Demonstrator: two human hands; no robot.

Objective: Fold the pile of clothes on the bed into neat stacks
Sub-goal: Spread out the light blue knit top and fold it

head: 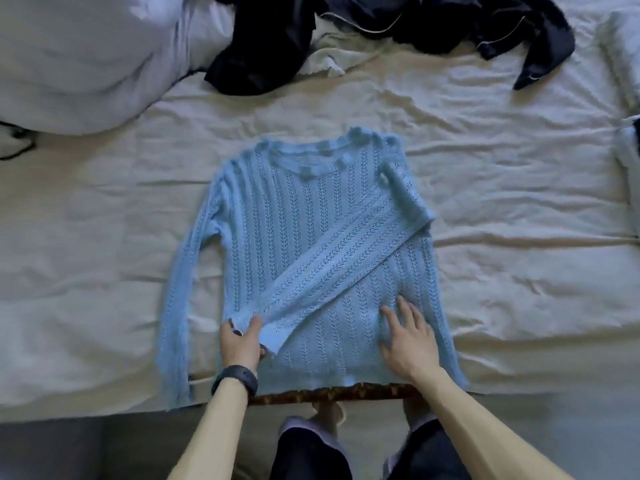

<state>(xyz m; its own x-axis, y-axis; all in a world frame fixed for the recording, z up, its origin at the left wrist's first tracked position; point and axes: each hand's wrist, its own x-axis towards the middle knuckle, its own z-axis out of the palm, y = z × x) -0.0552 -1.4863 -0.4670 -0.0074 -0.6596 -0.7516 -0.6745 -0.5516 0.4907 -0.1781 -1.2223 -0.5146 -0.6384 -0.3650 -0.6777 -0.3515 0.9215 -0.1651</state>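
A light blue sweater [311, 237] of open, ribbed lace knit, fuzzy at the edges and ruffled at the neckline, is laid flat near the front edge of a bed [519, 188] covered in creased off-white cloth. One sleeve is folded slantwise across the body. Its cuff is pinched by the left hand [240, 344], thumb on top and fingers curled round it. The right hand [408, 341] is pressed flat on the lower body of the knit, fingers straight and spread wide. The other sleeve is draped over the bed's edge. A dark wristband [237, 377] is worn on the left wrist. Dark glossy garments [433, 26] with pale piping are heaped at the far side, partly cut off by the frame. A brown patterned strip [329, 394] below the hem is too blurred to be identified.
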